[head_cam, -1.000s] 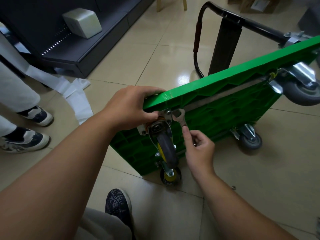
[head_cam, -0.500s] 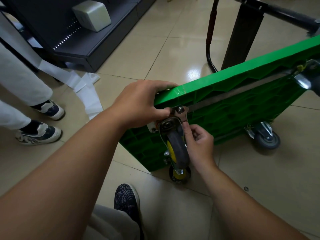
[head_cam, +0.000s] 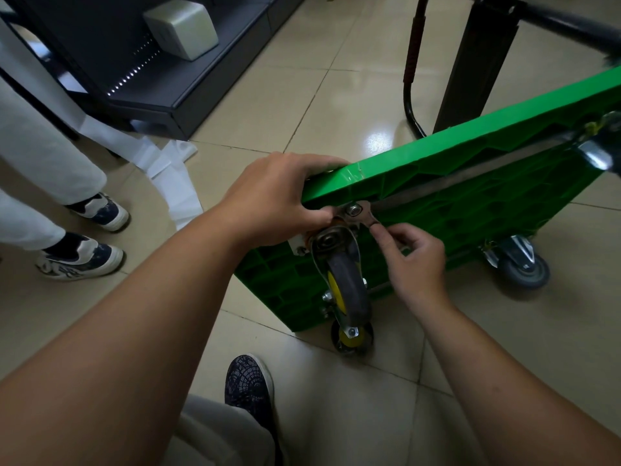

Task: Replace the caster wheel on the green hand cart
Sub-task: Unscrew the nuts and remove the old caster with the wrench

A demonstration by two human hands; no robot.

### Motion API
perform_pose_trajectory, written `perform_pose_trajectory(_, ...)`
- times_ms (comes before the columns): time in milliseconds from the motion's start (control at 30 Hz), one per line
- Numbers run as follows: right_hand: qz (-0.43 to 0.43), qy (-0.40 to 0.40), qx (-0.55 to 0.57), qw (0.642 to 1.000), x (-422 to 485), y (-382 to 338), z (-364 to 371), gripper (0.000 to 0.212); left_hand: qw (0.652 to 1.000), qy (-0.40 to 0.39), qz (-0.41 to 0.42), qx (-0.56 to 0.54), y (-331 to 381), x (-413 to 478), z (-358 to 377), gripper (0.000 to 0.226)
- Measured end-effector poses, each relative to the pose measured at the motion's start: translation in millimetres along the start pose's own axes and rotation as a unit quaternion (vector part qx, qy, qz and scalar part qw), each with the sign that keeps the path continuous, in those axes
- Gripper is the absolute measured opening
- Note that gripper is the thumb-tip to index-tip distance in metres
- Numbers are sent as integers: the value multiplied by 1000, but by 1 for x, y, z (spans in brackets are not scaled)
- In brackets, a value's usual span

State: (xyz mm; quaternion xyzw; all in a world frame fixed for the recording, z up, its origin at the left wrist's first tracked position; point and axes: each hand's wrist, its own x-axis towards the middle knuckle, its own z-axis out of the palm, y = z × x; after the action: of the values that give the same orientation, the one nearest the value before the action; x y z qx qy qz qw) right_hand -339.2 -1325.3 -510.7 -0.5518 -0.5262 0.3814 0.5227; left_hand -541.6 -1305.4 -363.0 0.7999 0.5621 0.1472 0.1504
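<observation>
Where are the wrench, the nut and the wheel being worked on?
wrench [head_cam: 368, 216], head view, on its open end.
nut [head_cam: 352, 209], head view, on its top face.
wheel [head_cam: 349, 285], head view, on its dark tread.

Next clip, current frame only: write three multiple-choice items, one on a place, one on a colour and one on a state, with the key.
1. Where does the head of the wrench sit?
A. flat on the floor
B. on the nut above the nearest wheel
C. on a shelf

2. What colour is that wheel's hub?
A. red
B. white
C. yellow

3. How does the green cart stand?
A. tipped up on its side
B. flat on all its wheels
C. upside down on a table

Key:
1 B: the open end sits round the nut while the right hand pinches the shaft.
2 C: yellow shows on the wheel's side.
3 A: its underside faces the camera and the left hand holds its upper edge.
</observation>
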Motion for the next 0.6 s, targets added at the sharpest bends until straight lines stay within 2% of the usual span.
perform_pose_trajectory(100,-33,-24,-115,993,17,-16,-28,37,1000,0,2,1,-1,0,-1,65)
perform_pose_trajectory(167,-98,-27,-237,966,28,-36,-46,48,1000,2,4,1,-1,0,-1,64)
perform_pose_trajectory(233,-194,-27,-361,912,38,-63,-58,55,1000,4,3,1,0,0,0,64)
perform_pose_trajectory(333,-293,-8,-501,814,45,-101,-62,51,1000,4,6,10,0,0,0,65)
perform_pose_trajectory(400,-331,-7,-544,771,45,-121,-59,48,1000,7,8,13,0,0,0,65)
perform_pose_trajectory(600,-409,-69,-628,658,48,-156,-54,47,1000,11,14,20,-2,1,3,65)
